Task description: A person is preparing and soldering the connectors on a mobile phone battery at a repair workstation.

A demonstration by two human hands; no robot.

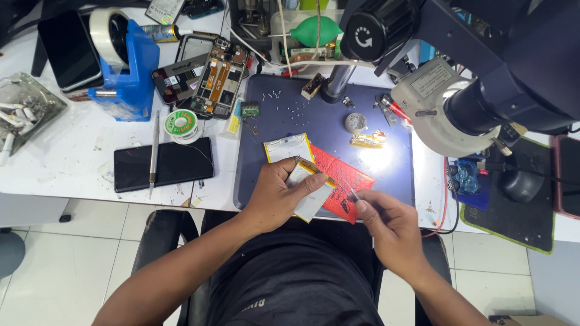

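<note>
- A flat white rectangular battery pack with a yellow edge [311,190] sits in the left hand [275,196], held just above the near edge of the dark blue work mat [266,175], over the person's lap.
- A second flat white battery pack with yellow edging [288,147] lies on the mat just beyond the held one, and a red textured rectangular sheet [344,178] lies under and beside them.
- A small round grey tin [355,122] stands on the mat near the lit spot under the microscope head [438,108]; its contents are too small to tell.
- A clear glass ashtray [27,105] at the far left of the white surface [78,163] holds white cigarette butts.
- A blue tape dispenser with a white tape roll [121,63] stands left of an opened phone with its boards showing [219,78].
- A small solder spool with a green and white label [181,122] lies beside a black phone lying face up [163,164], with a slim metal tool [154,151] across it.
- The left hand is curled around the battery pack, thumb on top, fingers beneath.
- The right hand [386,223] is nearly closed, pinching thin metal tweezers [349,192] whose tips point toward the pack's right corner.
</note>
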